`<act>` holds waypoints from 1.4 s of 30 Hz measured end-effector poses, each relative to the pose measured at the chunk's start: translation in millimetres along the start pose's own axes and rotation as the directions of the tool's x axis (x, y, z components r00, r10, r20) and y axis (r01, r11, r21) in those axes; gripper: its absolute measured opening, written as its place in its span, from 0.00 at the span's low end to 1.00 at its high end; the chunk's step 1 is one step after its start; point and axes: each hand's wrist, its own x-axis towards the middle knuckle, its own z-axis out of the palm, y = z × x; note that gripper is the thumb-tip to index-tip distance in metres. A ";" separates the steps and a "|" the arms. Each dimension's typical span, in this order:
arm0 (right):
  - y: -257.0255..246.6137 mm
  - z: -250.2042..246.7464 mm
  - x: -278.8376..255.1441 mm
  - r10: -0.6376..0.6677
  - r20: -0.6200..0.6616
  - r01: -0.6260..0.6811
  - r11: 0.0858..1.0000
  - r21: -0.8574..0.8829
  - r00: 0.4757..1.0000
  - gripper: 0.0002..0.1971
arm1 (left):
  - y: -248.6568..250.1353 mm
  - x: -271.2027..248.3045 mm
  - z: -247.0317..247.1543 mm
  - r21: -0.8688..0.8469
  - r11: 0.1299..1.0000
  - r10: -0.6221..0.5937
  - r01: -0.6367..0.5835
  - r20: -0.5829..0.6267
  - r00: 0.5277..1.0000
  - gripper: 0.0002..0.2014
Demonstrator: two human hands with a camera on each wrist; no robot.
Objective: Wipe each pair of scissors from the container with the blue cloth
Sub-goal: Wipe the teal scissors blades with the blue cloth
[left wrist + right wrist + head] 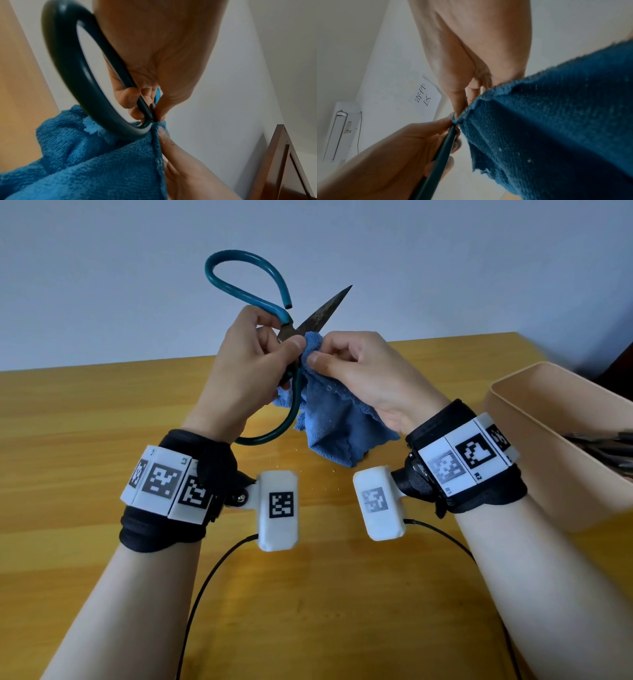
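Note:
A large pair of scissors (318, 314) with teal loop handles and dark, rusty blades is held up above the wooden table (102, 419). My left hand (246, 361) grips it near the pivot; one handle loop (72, 75) curves past my palm. My right hand (346, 364) pinches the blue cloth (332, 419) against the scissors at the pivot, and the cloth hangs down from my fingers. One blade tip points up and to the right. In the right wrist view the blue cloth (556, 121) fills the right side beside a teal handle (440, 152).
A beige container (548, 446) stands at the right edge of the table with more metal scissors (609, 446) inside. Small crumbs lie on the wood below the cloth. Black cables run from both wrist cameras toward me.

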 end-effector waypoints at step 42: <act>4.6 -21.3 -2.2 -0.030 0.036 0.027 0.994 0.102 0.999 0.12 | 1.1 -2.4 -20.3 -0.087 0.995 -0.043 0.050 0.084 0.996 0.11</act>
